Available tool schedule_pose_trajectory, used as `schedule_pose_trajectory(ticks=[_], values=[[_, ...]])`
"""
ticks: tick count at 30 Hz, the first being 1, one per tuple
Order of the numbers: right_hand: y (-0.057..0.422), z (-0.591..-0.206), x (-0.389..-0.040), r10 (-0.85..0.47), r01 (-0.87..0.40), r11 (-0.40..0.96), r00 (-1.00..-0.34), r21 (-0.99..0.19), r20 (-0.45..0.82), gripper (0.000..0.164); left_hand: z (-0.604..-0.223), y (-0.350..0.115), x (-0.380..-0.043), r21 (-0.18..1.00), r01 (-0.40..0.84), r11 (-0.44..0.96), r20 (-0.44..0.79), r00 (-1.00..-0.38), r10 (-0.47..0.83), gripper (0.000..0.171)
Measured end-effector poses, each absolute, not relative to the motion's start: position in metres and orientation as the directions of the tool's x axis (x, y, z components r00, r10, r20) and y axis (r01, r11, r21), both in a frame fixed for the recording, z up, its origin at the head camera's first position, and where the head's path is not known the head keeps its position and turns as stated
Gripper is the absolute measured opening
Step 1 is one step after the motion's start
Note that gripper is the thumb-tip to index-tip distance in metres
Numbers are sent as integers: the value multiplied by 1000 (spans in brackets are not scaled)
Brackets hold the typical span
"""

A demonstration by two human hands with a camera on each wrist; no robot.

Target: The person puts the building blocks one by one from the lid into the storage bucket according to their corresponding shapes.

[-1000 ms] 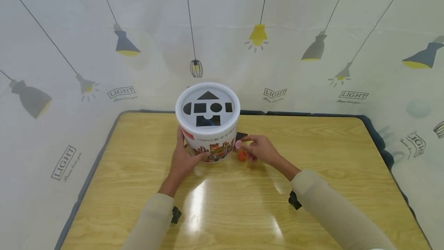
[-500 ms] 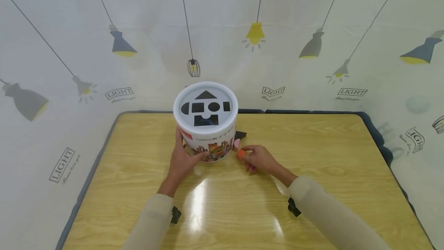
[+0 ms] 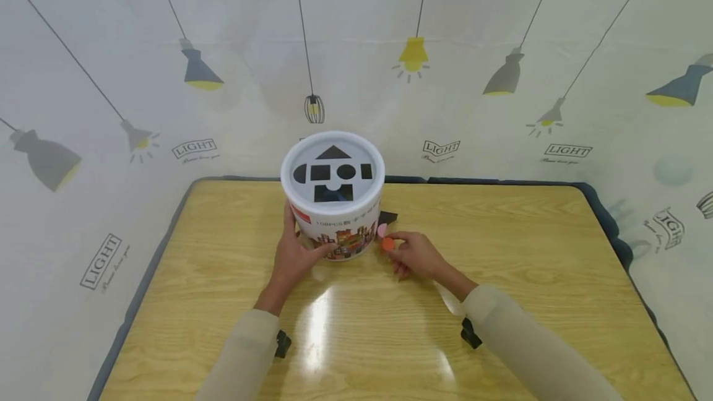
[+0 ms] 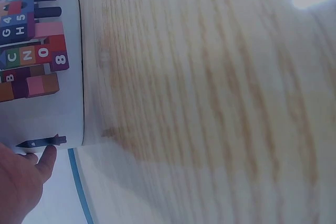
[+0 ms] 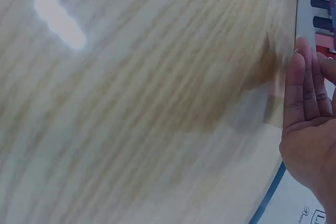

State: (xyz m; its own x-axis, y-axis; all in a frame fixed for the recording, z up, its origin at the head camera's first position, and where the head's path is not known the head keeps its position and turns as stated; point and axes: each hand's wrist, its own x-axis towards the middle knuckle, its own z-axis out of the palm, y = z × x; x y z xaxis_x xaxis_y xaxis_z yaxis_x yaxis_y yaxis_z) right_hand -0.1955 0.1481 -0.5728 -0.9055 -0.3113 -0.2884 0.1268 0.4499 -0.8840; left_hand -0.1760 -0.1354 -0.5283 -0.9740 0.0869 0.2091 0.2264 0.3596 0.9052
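A white bucket (image 3: 312,215) with printed toy blocks on its side stands upright at the far middle of the table, its lid (image 3: 333,197) pierced by shaped holes. My left hand (image 3: 293,258) grips its left side, thumb across the front. Just right of the bucket, my right hand (image 3: 418,255) pinches a small orange-red round block (image 3: 388,244) between thumb and fingertips. A pink rounded block (image 3: 382,230) sits behind it against the bucket, with a dark pointed piece (image 3: 388,218) further back. In the right wrist view, the fingers hide the block.
The wooden table (image 3: 223,327) has a dark edging, with a lamp-printed wall covering (image 3: 356,48) rising close behind the bucket and along both sides. Black wrist devices (image 3: 282,344) hang under both sleeves.
My right hand has moved from the pink block a little nearer to the orange-red block and taken hold of it. The left hand and bucket stay in place.
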Motion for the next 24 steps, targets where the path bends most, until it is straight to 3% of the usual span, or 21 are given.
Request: schedule_pose_trajectory(ticks=[11,24], values=[[151,-547,-205,-319,72,510,-909,-857,-266,41,-566,-142,-193,910,215,354,203,-977,72,131],[154,-523,-220,-308,32,525,-925,-851,-225,49,-565,-142,-193,915,228,334,215,-974,76,131]])
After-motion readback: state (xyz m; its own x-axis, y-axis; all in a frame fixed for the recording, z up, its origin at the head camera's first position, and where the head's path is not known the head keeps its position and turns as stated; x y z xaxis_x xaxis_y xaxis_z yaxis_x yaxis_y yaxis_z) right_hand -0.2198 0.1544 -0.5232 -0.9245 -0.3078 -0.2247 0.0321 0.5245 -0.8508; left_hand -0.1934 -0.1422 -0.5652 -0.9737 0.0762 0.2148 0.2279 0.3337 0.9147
